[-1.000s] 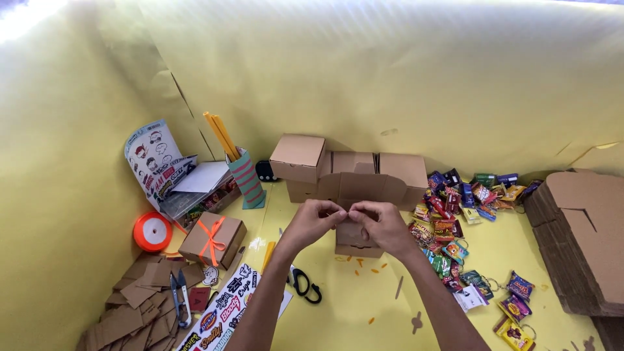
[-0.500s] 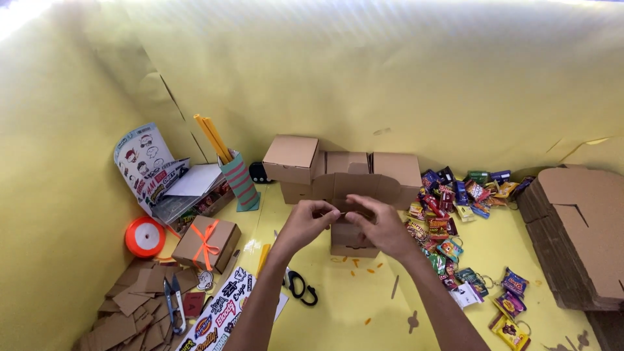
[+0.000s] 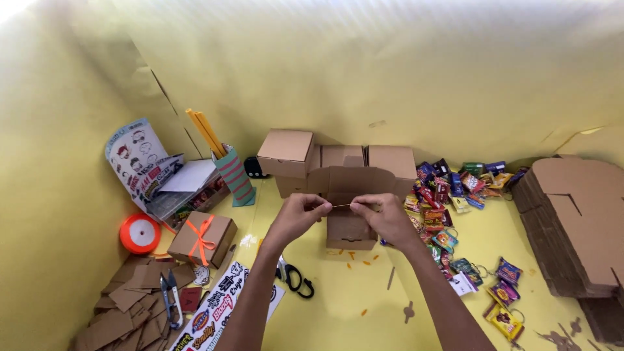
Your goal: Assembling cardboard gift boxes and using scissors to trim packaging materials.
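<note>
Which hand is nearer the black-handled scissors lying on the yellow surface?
Left. The left hand is above and just behind the scissors, whose handles lie beside that forearm. The right hand is further off to the right, in front of the open cardboard box.

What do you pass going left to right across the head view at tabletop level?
Orange ribbon spool → box tied with orange ribbon → black-handled scissors → left hand → right hand → pile of colourful packets → stack of flat cardboard blanks.
</note>
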